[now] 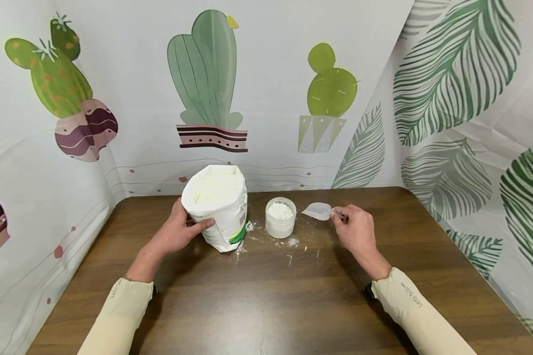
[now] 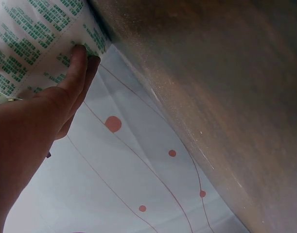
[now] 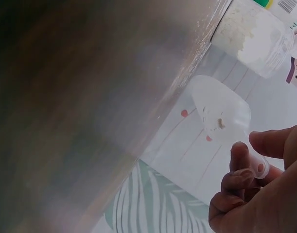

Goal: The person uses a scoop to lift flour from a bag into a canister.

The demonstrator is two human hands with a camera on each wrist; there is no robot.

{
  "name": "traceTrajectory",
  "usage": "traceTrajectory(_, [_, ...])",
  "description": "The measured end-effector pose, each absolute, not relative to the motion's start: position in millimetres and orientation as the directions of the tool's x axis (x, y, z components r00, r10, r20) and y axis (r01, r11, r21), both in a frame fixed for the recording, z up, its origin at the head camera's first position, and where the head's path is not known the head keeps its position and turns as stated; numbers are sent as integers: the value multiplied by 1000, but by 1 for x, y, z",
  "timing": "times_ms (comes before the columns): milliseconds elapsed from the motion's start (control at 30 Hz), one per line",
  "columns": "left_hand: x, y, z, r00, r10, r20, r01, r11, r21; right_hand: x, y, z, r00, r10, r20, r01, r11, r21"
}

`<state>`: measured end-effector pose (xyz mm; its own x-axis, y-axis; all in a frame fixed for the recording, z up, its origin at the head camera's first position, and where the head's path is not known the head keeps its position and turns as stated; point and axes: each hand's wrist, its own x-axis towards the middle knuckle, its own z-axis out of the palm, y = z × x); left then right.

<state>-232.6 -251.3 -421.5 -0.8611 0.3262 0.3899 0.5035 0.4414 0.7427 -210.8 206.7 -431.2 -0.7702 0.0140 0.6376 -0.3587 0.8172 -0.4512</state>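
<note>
A white paper bag of powder (image 1: 222, 217), its top wide, leans a little on the table. My left hand (image 1: 179, 229) grips its left side, thumb across the front; the left wrist view shows fingers against the green-printed bag (image 2: 36, 43). Right of the bag stands a clear jar (image 1: 279, 228) with white powder inside and no lid on it. Beyond the jar, my right hand (image 1: 355, 229) pinches the handle of a clear plastic scoop (image 1: 319, 211). In the right wrist view the scoop (image 3: 223, 109) carries only a small smear of powder.
Spilled white powder (image 1: 293, 242) dusts the brown wooden table (image 1: 248, 305) around the bag and jar. A white cloth printed with cacti and leaves (image 1: 275, 98) hangs behind the table and along its sides.
</note>
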Motion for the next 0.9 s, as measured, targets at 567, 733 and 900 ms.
traceTrajectory(567, [-234,-252,-423,-867,320,382,492,420,763,-210,209,-434,-824,1,566,-307,839,-449])
traceTrajectory(733, [-233,-253,-425,-878,304,370,476,461,749,-210,209,-434,-854,19,519,-274,833,-480])
traceTrajectory(900, [-233,-252,-424,-881,305,362,469,461,753,-211,209,-434,-873,10,488,-249,851,-463])
